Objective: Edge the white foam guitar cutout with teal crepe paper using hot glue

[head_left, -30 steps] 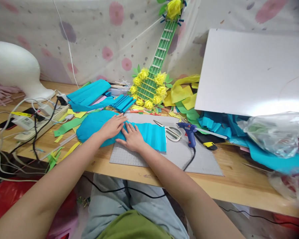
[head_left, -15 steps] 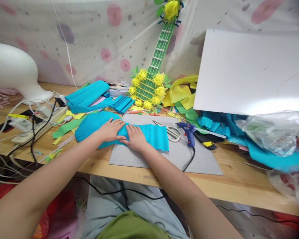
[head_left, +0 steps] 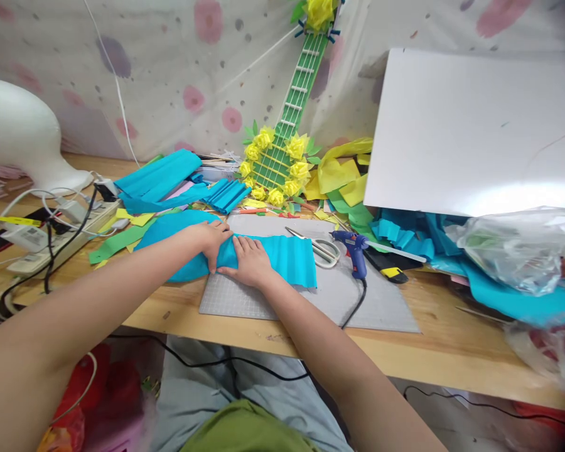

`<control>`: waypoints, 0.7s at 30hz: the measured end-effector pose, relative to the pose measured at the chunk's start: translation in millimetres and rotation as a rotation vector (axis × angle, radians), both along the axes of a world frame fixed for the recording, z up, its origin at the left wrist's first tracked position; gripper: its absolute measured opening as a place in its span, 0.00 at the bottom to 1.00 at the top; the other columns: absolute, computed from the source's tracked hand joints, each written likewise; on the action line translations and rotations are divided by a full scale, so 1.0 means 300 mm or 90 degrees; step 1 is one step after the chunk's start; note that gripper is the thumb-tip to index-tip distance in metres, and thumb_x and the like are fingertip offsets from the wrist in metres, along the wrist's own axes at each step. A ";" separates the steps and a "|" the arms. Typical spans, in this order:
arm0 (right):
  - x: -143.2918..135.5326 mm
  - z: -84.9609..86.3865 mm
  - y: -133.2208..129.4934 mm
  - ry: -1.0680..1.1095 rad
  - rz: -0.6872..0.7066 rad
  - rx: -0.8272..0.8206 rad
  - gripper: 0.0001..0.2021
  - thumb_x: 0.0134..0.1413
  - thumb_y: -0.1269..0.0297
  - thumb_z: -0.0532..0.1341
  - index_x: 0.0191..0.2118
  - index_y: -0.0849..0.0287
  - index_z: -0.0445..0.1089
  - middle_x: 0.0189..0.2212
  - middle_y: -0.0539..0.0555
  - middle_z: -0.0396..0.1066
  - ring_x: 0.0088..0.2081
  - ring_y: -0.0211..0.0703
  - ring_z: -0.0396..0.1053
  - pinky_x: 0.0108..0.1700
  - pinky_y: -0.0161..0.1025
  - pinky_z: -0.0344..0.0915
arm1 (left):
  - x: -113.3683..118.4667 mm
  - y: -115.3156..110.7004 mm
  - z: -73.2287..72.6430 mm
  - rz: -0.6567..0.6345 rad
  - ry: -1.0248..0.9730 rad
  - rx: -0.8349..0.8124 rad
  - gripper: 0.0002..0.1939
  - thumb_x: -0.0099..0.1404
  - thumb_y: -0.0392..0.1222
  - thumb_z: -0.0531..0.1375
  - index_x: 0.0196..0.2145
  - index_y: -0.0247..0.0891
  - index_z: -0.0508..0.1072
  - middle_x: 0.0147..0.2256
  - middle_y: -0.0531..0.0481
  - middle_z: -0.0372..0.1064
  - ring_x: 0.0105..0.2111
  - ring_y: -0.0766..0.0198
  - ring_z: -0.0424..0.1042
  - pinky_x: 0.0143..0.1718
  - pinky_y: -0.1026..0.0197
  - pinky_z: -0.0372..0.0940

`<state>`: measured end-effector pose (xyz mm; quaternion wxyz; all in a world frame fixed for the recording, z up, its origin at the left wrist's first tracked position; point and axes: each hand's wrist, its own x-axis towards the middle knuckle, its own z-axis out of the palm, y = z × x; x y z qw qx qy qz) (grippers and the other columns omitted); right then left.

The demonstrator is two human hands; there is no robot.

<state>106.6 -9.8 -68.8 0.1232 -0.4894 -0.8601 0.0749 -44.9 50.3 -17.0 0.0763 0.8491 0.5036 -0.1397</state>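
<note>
Bright blue crepe paper lies across the table. It has a rounded board-like part (head_left: 169, 229) on the left and a ridged strip (head_left: 294, 257) on the right. My left hand (head_left: 211, 242) arches over the join of the two, thumb at the near side and fingers at the far side, spread apart. Flat on the strip's left end rests my right hand (head_left: 249, 260), its fingers stretched out and its thumb pointing towards the left hand. The grey cutting mat (head_left: 282, 307) is under the strip. Scissors (head_left: 327, 252) lie just past the strip's right end.
A blue glue gun (head_left: 355, 245) with its cord lies on the mat, near a black-and-yellow cutter (head_left: 393, 273). Behind stands a green paper guitar (head_left: 277, 157) with yellow roses. A power strip (head_left: 75, 242), foam head (head_left: 19, 132), white board (head_left: 471, 132) and plastic bag (head_left: 513, 248) flank the work.
My left hand has turned more edge-on, its thumb now lower by the paper's near edge. My right hand stays flat on the strip. The view has shifted slightly.
</note>
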 end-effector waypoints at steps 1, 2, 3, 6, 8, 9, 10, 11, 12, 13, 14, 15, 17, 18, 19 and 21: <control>0.000 -0.001 0.000 0.002 0.001 -0.001 0.44 0.49 0.36 0.47 0.62 0.69 0.50 0.61 0.64 0.50 0.61 0.55 0.47 0.61 0.50 0.42 | 0.013 -0.003 -0.003 0.009 0.012 0.005 0.53 0.26 0.52 0.70 0.54 0.38 0.64 0.58 0.36 0.54 0.59 0.38 0.49 0.57 0.39 0.46; 0.000 -0.002 0.001 0.005 0.001 -0.001 0.44 0.49 0.36 0.48 0.62 0.69 0.50 0.61 0.64 0.50 0.61 0.55 0.47 0.61 0.50 0.41 | 0.026 -0.007 -0.003 0.014 0.033 0.007 0.54 0.24 0.49 0.71 0.54 0.38 0.63 0.59 0.35 0.53 0.60 0.37 0.47 0.57 0.39 0.45; 0.001 -0.003 0.001 0.009 0.001 -0.001 0.44 0.49 0.36 0.48 0.62 0.69 0.50 0.61 0.64 0.50 0.61 0.55 0.47 0.61 0.51 0.41 | 0.039 -0.012 0.001 0.015 0.058 0.002 0.57 0.22 0.47 0.71 0.55 0.39 0.62 0.60 0.35 0.50 0.60 0.37 0.44 0.58 0.38 0.43; 0.000 -0.005 0.001 0.024 0.003 -0.001 0.44 0.48 0.36 0.50 0.61 0.69 0.50 0.61 0.64 0.51 0.61 0.55 0.48 0.61 0.51 0.41 | 0.068 -0.026 0.027 0.010 0.120 -0.055 0.64 0.20 0.46 0.71 0.59 0.38 0.55 0.63 0.36 0.40 0.62 0.39 0.38 0.60 0.42 0.40; 0.001 -0.006 0.000 0.033 0.006 0.001 0.44 0.48 0.36 0.50 0.61 0.70 0.51 0.60 0.64 0.52 0.61 0.56 0.48 0.61 0.51 0.41 | 0.079 -0.034 0.048 0.013 0.148 -0.092 0.66 0.23 0.47 0.71 0.61 0.34 0.50 0.64 0.35 0.37 0.62 0.41 0.37 0.60 0.45 0.40; 0.002 -0.006 -0.001 0.038 0.007 0.003 0.44 0.48 0.37 0.51 0.61 0.70 0.51 0.60 0.65 0.52 0.60 0.56 0.49 0.61 0.51 0.41 | 0.082 -0.038 0.056 0.015 0.158 -0.100 0.67 0.24 0.48 0.70 0.62 0.33 0.48 0.64 0.35 0.37 0.62 0.42 0.38 0.60 0.45 0.41; 0.004 -0.006 -0.001 0.043 0.008 0.004 0.44 0.48 0.37 0.51 0.61 0.70 0.51 0.60 0.65 0.53 0.60 0.56 0.49 0.61 0.51 0.41 | 0.084 -0.040 0.062 0.018 0.165 -0.101 0.67 0.25 0.48 0.70 0.62 0.32 0.47 0.64 0.34 0.37 0.63 0.42 0.38 0.60 0.46 0.41; 0.006 -0.007 -0.001 0.048 0.010 0.005 0.43 0.48 0.38 0.52 0.61 0.69 0.51 0.60 0.65 0.53 0.60 0.56 0.49 0.60 0.51 0.41 | 0.084 -0.042 0.066 0.020 0.171 -0.101 0.67 0.26 0.48 0.70 0.62 0.32 0.46 0.64 0.34 0.36 0.63 0.43 0.38 0.60 0.45 0.40; 0.009 -0.006 0.000 0.051 0.014 0.004 0.43 0.49 0.38 0.52 0.61 0.68 0.51 0.60 0.65 0.53 0.60 0.55 0.49 0.60 0.51 0.41 | 0.084 -0.043 0.067 0.021 0.172 -0.101 0.67 0.26 0.48 0.70 0.62 0.32 0.46 0.64 0.34 0.36 0.63 0.43 0.38 0.61 0.45 0.40; 0.014 -0.006 0.001 0.053 0.020 0.002 0.41 0.49 0.40 0.52 0.61 0.68 0.51 0.60 0.64 0.53 0.60 0.55 0.49 0.60 0.51 0.41 | 0.082 -0.043 0.067 0.023 0.171 -0.102 0.67 0.26 0.49 0.70 0.62 0.33 0.45 0.64 0.35 0.36 0.63 0.44 0.37 0.61 0.45 0.40; 0.018 -0.005 0.003 0.054 0.029 0.000 0.40 0.51 0.41 0.53 0.62 0.67 0.50 0.60 0.64 0.53 0.60 0.54 0.49 0.60 0.50 0.42 | 0.079 -0.043 0.065 0.023 0.168 -0.105 0.67 0.26 0.49 0.70 0.62 0.33 0.45 0.64 0.36 0.35 0.63 0.44 0.36 0.61 0.46 0.39; 0.024 -0.005 0.005 0.053 0.040 -0.004 0.39 0.52 0.43 0.53 0.62 0.66 0.49 0.60 0.64 0.52 0.61 0.53 0.49 0.60 0.50 0.42 | 0.076 -0.041 0.063 0.021 0.166 -0.107 0.67 0.26 0.49 0.70 0.62 0.34 0.45 0.64 0.36 0.35 0.63 0.45 0.35 0.61 0.46 0.38; 0.033 -0.003 0.013 0.049 0.059 -0.011 0.37 0.53 0.47 0.53 0.63 0.67 0.48 0.60 0.64 0.52 0.60 0.53 0.49 0.60 0.49 0.42 | 0.071 -0.038 0.057 0.016 0.162 -0.108 0.67 0.26 0.49 0.70 0.62 0.34 0.45 0.64 0.37 0.34 0.63 0.46 0.34 0.61 0.47 0.37; 0.037 -0.002 0.017 0.047 0.065 -0.013 0.37 0.53 0.48 0.54 0.63 0.67 0.48 0.60 0.64 0.53 0.60 0.53 0.50 0.60 0.48 0.43 | 0.070 -0.036 0.055 0.016 0.162 -0.108 0.67 0.26 0.49 0.70 0.62 0.34 0.45 0.64 0.37 0.34 0.63 0.46 0.34 0.61 0.47 0.37; 0.039 -0.002 0.022 0.044 0.068 -0.015 0.37 0.53 0.48 0.55 0.62 0.68 0.48 0.59 0.64 0.54 0.60 0.53 0.51 0.60 0.48 0.44 | 0.069 -0.035 0.054 0.018 0.164 -0.109 0.66 0.26 0.49 0.70 0.62 0.34 0.45 0.64 0.37 0.34 0.63 0.46 0.34 0.61 0.47 0.36; 0.043 -0.004 0.031 0.044 0.070 -0.015 0.37 0.53 0.49 0.56 0.62 0.69 0.49 0.58 0.64 0.56 0.58 0.53 0.53 0.59 0.47 0.46 | 0.071 -0.035 0.054 0.024 0.168 -0.111 0.66 0.26 0.48 0.70 0.62 0.33 0.46 0.64 0.36 0.34 0.63 0.45 0.34 0.61 0.46 0.37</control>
